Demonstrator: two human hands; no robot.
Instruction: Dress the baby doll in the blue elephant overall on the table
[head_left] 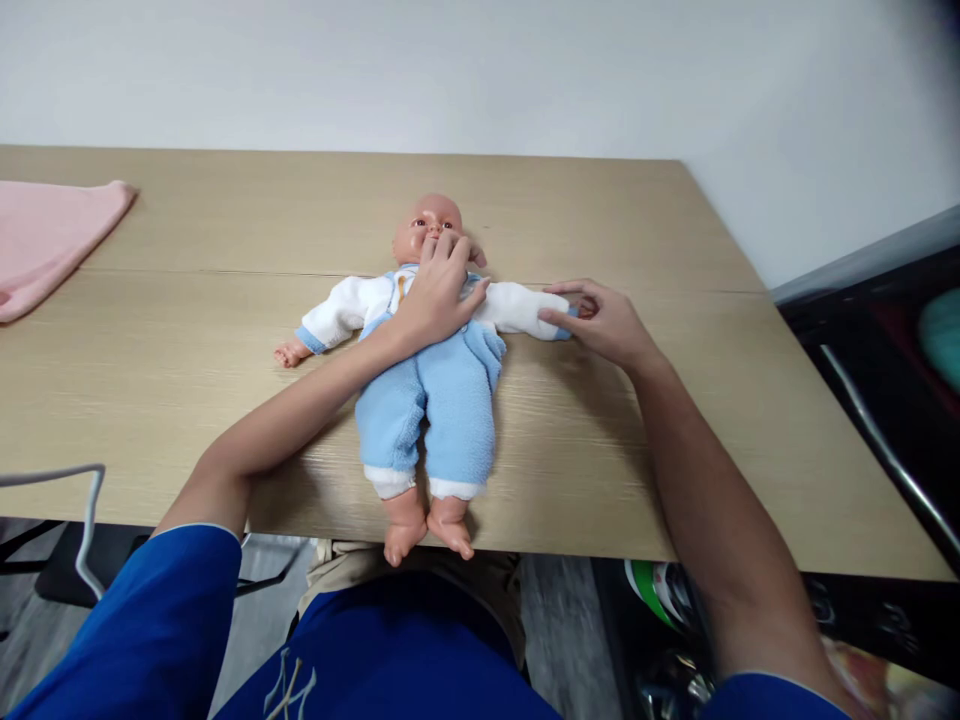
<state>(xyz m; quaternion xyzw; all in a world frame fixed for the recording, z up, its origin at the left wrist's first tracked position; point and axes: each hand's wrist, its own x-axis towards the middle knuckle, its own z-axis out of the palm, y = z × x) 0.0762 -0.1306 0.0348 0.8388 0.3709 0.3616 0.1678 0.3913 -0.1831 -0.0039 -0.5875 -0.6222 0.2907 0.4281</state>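
A baby doll in a light blue and white fleece outfit lies on its back on the wooden table, bare feet toward me and both arms stretched sideways. My left hand grips it at the upper chest and shoulder, thumb apart from the fingers, which lie close under the chin and hide part of the neck. At the end of the doll's outstretched white sleeve, my right hand holds the cuff between thumb and fingers. The doll's hand there is mostly covered.
A pink cloth lies at the left end of the table. Below the near left edge stands a chair with a grey armrest. Dark shelving or a rack stands off the right edge, and a white wall rises behind.
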